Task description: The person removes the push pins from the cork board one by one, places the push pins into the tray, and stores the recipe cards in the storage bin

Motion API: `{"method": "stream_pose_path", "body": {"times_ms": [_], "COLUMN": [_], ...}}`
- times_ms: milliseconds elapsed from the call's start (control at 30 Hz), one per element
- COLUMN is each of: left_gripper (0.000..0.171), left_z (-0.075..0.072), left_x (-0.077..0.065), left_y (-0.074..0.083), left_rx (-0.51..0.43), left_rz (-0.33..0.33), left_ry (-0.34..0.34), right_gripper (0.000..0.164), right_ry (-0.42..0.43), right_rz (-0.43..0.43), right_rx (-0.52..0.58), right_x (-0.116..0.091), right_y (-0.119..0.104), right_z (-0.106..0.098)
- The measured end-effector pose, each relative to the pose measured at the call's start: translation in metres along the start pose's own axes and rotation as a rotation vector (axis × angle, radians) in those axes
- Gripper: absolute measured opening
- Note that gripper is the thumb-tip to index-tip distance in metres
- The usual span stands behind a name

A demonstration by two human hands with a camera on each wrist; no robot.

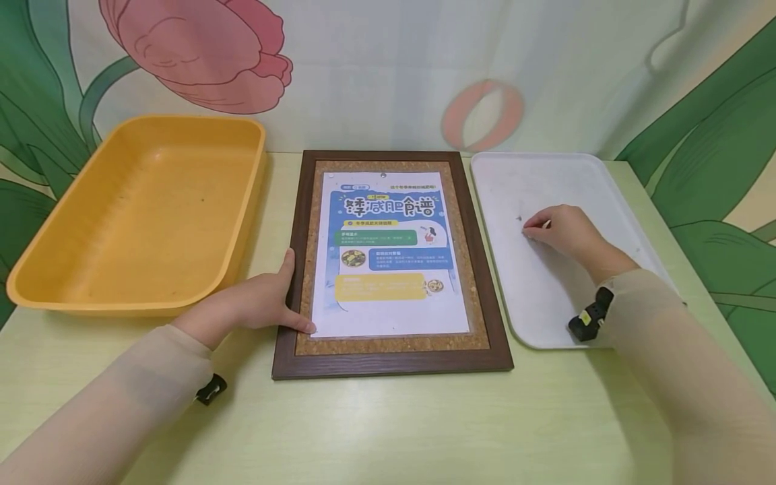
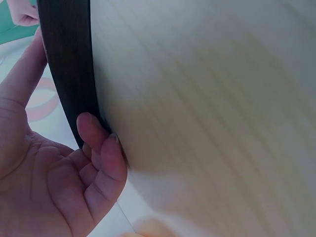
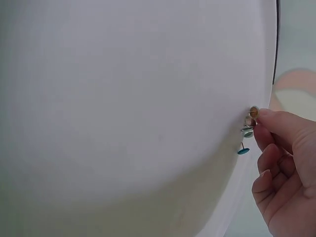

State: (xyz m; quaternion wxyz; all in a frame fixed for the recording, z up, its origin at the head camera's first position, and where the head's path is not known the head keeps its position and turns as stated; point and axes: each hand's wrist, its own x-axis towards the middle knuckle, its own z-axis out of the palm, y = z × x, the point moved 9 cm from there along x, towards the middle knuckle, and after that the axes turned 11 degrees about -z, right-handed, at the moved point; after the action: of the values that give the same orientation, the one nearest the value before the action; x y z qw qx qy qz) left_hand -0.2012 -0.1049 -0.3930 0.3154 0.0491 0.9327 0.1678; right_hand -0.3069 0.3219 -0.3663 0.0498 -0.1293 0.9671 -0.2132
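Observation:
My left hand (image 1: 257, 300) grips the left edge of a wood-framed corkboard (image 1: 394, 364), its thumb on the lower left corner of a printed poster (image 1: 388, 316). Seen from the left wrist, curled fingers (image 2: 106, 163) lie against the outer side of the dark frame (image 2: 69, 59). A small pin head (image 1: 383, 175) shows at the poster's top edge. Over the white tray (image 1: 515, 283), my right hand (image 1: 566, 232) pinches a brass-coloured thumbtack (image 3: 254, 111) between thumb and forefinger. Close beside those fingertips are several more tacks, among them a blue thumbtack (image 3: 243, 151).
A deep yellow basin (image 1: 151, 222) stands to the left of the corkboard, and the white tray lies to its right. All rest on a pale green table (image 1: 388, 431). Behind them hangs a curtain (image 1: 376, 81) printed with flowers.

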Motion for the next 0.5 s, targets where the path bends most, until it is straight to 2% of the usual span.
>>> {"method": "stream_pose_path", "body": {"times_ms": [200, 500], "left_gripper": [0.139, 0.137], "left_z": [0.000, -0.002], "left_x": [0.000, -0.001], "left_y": [0.000, 0.002], "left_rx": [0.000, 0.008], "left_rz": [0.001, 0.007], "left_ry": [-0.001, -0.001], "right_gripper": [0.022, 0.027], "right_ry": [-0.001, 0.061], "right_rz": [0.039, -0.033], "right_rx": [0.017, 0.079], "right_x": [0.000, 0.015], "right_y": [0.000, -0.027], "right_z": [-0.003, -0.010]}}
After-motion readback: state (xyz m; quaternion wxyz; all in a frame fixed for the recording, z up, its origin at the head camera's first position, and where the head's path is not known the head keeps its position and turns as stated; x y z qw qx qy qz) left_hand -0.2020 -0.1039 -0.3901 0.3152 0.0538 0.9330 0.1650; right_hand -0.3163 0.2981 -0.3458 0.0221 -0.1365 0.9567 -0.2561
